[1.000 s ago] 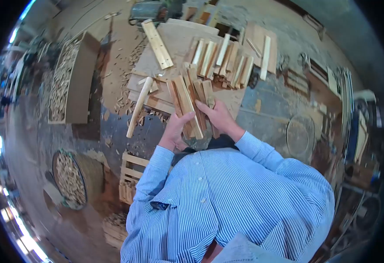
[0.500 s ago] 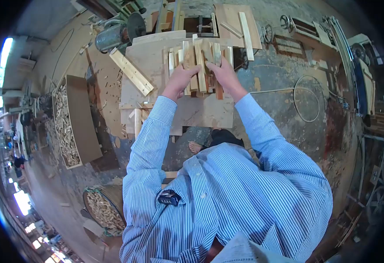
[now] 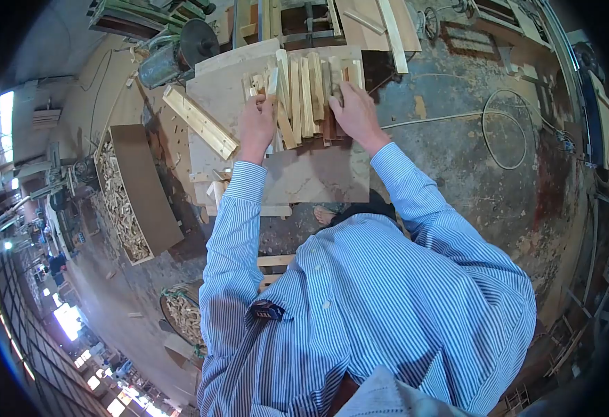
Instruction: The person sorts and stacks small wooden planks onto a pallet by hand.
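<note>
Wooden slats (image 3: 304, 97): a bundle of short strips lies side by side on the bench (image 3: 318, 177), near its far edge, at 12 o'clock from the torso. I see most slats aligned lengthwise away from the body; one pale slat lies tilted across the others. My left hand (image 3: 257, 125) sits at the 9 o'clock side of the bundle, its grip curled around the outermost slats. My right hand (image 3: 353, 111) rests at the 3 o'clock side, fingers spread flat on top of the darker slats, pressing rather than enclosing them. A longer plank (image 3: 200, 121) lies diagonally on the bench at 9 o'clock from the left hand, apart from the bundle. A crate of wood offcuts (image 3: 127, 194) stands on the floor at 8 o'clock. A motor (image 3: 172, 55) sits at 11 o'clock.
</note>
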A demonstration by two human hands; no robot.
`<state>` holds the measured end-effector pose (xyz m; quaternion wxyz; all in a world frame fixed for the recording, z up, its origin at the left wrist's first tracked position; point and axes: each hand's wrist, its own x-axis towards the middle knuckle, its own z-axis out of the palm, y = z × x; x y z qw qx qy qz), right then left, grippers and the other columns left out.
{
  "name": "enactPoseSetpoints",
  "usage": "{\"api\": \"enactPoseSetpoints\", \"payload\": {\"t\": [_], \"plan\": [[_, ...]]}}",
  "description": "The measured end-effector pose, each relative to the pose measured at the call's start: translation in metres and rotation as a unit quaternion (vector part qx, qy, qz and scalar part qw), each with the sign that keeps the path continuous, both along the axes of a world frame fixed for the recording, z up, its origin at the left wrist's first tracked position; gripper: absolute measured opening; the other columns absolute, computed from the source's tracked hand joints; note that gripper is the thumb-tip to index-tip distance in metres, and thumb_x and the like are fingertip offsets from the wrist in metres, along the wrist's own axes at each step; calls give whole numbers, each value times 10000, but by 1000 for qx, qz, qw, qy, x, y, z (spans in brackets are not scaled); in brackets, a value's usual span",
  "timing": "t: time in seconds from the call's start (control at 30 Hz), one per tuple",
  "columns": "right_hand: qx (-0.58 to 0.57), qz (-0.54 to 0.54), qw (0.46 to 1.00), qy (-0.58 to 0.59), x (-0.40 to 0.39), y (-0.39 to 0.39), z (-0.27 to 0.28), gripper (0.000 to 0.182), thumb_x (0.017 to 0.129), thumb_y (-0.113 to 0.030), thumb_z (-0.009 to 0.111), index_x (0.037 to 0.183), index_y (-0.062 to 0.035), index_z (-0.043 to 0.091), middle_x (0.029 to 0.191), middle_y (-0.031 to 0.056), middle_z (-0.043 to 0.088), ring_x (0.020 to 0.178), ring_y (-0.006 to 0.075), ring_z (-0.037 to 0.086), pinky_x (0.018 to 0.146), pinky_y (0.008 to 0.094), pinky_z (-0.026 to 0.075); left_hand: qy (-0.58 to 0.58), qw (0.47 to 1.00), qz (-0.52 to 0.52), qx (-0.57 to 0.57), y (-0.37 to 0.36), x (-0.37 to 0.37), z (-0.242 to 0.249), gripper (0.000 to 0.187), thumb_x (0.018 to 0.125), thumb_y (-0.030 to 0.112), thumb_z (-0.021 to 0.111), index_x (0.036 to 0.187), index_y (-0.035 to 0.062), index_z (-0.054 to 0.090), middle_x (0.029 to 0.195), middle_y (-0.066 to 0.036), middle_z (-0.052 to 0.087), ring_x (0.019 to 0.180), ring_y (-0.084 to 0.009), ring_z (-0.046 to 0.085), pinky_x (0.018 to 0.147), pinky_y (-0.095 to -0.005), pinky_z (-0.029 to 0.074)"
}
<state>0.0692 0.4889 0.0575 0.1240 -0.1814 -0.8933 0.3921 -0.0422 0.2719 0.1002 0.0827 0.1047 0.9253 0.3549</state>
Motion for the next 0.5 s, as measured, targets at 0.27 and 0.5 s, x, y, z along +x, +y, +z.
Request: {"api": "enactPoseSetpoints", "payload": {"t": [0.27,0.5], "plan": [[70,6,987,145,19,20,-35,359,915,-249,714,1181,-8,685,1138,173,695,1094,368,612,948,459,486,11,994,-19,-103,8,17,7,504,894,360,703,1204,-34,655,1076,-265,714,1019,-407,686,892,-473,528],[10,-28,985,171,24,16,-45,419,895,-194,746,1237,25,646,1285,204,595,1162,385,588,1022,433,480,105,986,-40,-120,22,9,8,388,879,188,687,1191,-42,654,1077,-264,679,1010,-421,661,872,-483,525]]}}
